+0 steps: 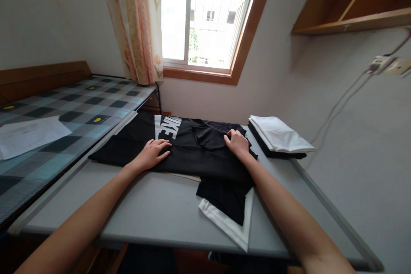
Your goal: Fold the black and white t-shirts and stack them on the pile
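A black T-shirt (pixel 199 160) with white lettering lies across the table, its near side folded over toward the middle. One black sleeve hangs toward me, over a white sleeve of a garment (pixel 224 222) underneath. My left hand (pixel 153 154) rests on the folded part, fingers spread, just below the lettering. At the collar end, my right hand (pixel 236 142) has its fingers curled down at the shirt's shoulder. Its fingertips are partly hidden, but they appear to pinch the cloth there.
A stack of folded clothes (pixel 279 135), white on top and black below, sits at the right of the grey table (pixel 154 209). On the left is a bed with a checked cover (pixel 105 98) and paper sheets (pixel 32 135). Cables hang from a power socket (pixel 380 64) on the right wall.
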Motion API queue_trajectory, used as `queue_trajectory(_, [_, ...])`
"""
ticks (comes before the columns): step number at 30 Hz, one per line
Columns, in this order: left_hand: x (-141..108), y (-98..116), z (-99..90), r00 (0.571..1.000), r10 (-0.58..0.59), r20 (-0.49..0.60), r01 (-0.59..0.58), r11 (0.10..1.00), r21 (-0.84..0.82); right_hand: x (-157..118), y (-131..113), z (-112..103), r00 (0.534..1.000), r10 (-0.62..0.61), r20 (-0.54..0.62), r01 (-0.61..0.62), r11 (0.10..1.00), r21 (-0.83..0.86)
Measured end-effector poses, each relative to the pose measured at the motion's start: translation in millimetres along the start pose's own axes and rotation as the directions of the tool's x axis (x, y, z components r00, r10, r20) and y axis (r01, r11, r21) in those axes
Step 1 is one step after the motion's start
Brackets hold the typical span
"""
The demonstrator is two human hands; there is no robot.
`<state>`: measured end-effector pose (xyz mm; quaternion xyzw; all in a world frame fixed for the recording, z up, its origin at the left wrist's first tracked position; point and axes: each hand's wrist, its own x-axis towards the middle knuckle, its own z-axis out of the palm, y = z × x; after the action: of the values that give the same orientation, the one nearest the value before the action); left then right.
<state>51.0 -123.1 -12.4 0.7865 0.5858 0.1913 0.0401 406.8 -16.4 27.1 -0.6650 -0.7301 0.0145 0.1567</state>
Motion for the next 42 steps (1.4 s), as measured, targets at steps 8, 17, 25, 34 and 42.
queue_trajectory(8, [0, 1, 0.1, 1.0, -0.002, -0.01, 0.002, 1.0, -0.021, 4, 31, -9, 0.968, 0.2, 0.149, -0.248, 0.837, 0.489])
queue_trajectory(17, [0, 3, -1.8, 1.0, 0.0, -0.005, 0.0, 1.0, -0.02, 16, 35, -4, 0.901, 0.197, 0.387, -0.424, 0.202, 0.883])
queue_trajectory(25, [-1, 1, -1.0, 1.0, 0.003, -0.008, -0.003, 1.0, -0.018, 39, 50, 10, 0.95, 0.22, 0.223, -0.284, 0.307, 0.908])
queue_trajectory(34, [0, 2, -0.9, 1.0, 0.003, -0.003, -0.003, 1.0, -0.02, 35, 31, 15, 0.963, 0.108, -0.247, -0.047, 0.97, 0.239])
queue_trajectory(42, [-1, 6, -3.9, 1.0, -0.001, -0.004, 0.001, 1.0, -0.017, 27, -45, 47, 0.899, -0.406, 0.164, 0.381, 0.91, 0.163])
